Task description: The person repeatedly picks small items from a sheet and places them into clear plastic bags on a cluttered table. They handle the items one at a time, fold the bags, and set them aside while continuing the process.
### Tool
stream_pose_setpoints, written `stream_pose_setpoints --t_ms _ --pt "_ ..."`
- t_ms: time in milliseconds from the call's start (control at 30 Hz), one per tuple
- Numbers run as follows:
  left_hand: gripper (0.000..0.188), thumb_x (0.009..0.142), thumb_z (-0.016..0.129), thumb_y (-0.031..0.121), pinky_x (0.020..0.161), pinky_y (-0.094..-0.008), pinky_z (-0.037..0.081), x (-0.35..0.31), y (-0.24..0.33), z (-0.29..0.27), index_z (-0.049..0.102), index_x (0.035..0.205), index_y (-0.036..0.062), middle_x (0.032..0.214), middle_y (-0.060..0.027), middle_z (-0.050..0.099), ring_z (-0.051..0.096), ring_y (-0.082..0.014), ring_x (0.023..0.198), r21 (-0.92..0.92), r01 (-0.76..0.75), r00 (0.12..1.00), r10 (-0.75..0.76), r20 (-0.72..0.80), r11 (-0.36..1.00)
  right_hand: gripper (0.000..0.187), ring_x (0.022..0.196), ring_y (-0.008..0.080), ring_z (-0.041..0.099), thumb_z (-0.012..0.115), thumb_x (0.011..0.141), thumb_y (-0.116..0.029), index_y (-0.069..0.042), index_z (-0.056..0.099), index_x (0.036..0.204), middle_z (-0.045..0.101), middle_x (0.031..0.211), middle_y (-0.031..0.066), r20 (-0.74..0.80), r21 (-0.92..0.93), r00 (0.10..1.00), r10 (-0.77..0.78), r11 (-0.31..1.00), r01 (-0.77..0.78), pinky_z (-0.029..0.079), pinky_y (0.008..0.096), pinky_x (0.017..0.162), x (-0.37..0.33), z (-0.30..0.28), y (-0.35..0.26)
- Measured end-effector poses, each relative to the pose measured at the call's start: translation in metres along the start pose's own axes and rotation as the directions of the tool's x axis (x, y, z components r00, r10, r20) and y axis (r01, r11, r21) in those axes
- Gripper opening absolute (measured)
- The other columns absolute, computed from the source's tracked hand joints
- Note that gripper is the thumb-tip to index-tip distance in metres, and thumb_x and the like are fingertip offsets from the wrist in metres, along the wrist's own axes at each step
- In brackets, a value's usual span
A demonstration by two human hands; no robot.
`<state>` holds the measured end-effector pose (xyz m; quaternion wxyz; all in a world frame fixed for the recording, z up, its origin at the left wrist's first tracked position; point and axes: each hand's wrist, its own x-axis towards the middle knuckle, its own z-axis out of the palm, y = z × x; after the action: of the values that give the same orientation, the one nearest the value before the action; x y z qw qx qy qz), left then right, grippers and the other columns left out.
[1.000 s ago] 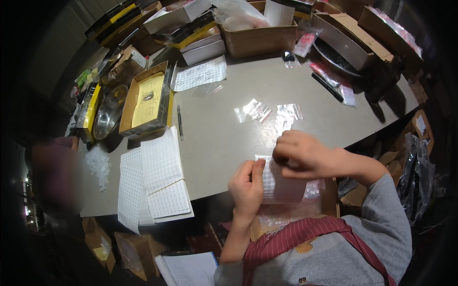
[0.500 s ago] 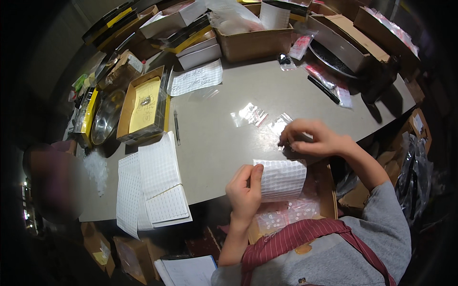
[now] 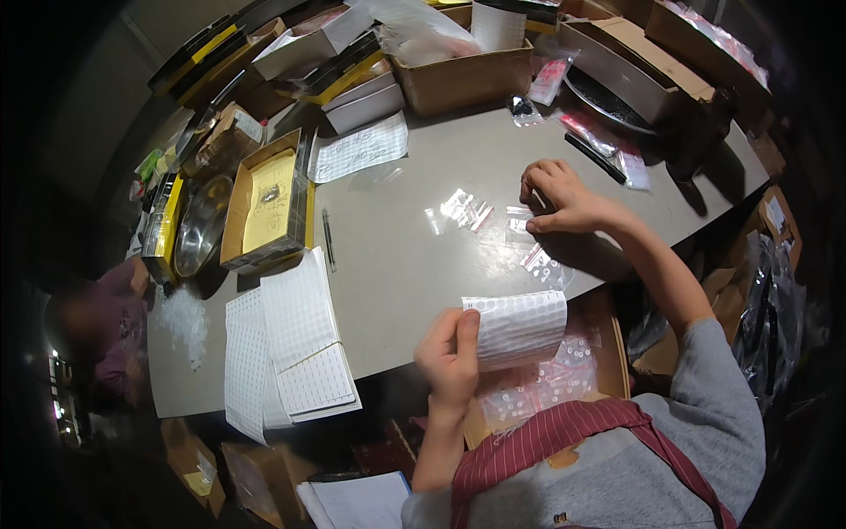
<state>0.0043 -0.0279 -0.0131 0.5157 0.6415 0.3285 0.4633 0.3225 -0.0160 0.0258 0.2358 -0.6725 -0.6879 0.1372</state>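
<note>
My left hand (image 3: 449, 353) pinches the left edge of a white sheet of round stickers (image 3: 515, 328), held up at the table's near edge. Over the tabletop, my right hand (image 3: 568, 201) has its fingers bent and thumb apart, with nothing seen between them. Its thumb is at the edge of a small clear zip bag (image 3: 518, 231); whether it touches the bag I cannot tell. Just nearer lies a clear zip bag (image 3: 548, 267) with a red-striped top and white rings showing. More small clear bags (image 3: 465, 210) lie to the left.
Below the sheet, an open cardboard box (image 3: 612, 353) holds clear bags. White printed sheets (image 3: 304, 344) and a pen (image 3: 328, 240) lie left, beside a box with yellow paper (image 3: 269, 198) and a metal bowl (image 3: 201, 227). A black marker (image 3: 595, 159) lies right. A person (image 3: 110, 326) is at far left.
My right hand has moved up and away from the near bags, its fingers opening. The bag with white rings now shows uncovered near the table edge. My left hand still holds the sheet.
</note>
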Motion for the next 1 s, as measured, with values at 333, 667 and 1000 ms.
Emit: stream_pose_setpoints --t_ms 333,667,1000 --pt "0.020 0.103 0.063 0.009 0.067 -0.0243 0.040 -0.019 0.007 -0.037 0.068 0.093 -0.0075 0.080 -0.0003 0.060 0.050 -0.0076 0.074 -0.095 0.044 0.991 -0.055 -0.122 0.994 0.024 0.092 0.0354 0.068 0.073 0.088 -0.019 -0.002 0.067 0.103 0.067 0.095 0.0165 0.514 0.189 0.852 -0.095 0.982 -0.004 0.054 0.0433 0.082 -0.031 -0.024 -0.091" --pt "0.020 0.102 0.065 0.010 0.068 -0.0297 0.048 -0.009 0.008 -0.026 0.068 0.092 -0.0069 0.080 -0.0099 0.067 0.059 -0.0156 0.073 0.092 -0.027 0.996 0.035 -0.079 0.995 0.024 0.112 0.0358 0.061 0.066 0.091 -0.018 0.000 0.069 0.107 0.065 0.114 0.0181 -0.038 -0.484 0.966 -0.254 0.851 0.205 0.047 0.0450 0.097 0.051 0.060 -0.071" --pt "0.015 0.098 0.068 0.006 0.066 -0.0284 0.047 -0.015 0.004 -0.031 0.067 0.090 -0.0068 0.080 -0.0098 0.066 0.058 -0.0160 0.071 0.046 -0.051 0.997 0.054 -0.049 0.998 0.057 0.133 0.0350 0.056 0.065 0.070 0.010 -0.003 0.069 0.125 0.062 0.141 0.0144 0.131 0.034 0.725 -0.676 0.734 0.678 0.042 0.0479 0.114 0.021 0.026 -0.049"
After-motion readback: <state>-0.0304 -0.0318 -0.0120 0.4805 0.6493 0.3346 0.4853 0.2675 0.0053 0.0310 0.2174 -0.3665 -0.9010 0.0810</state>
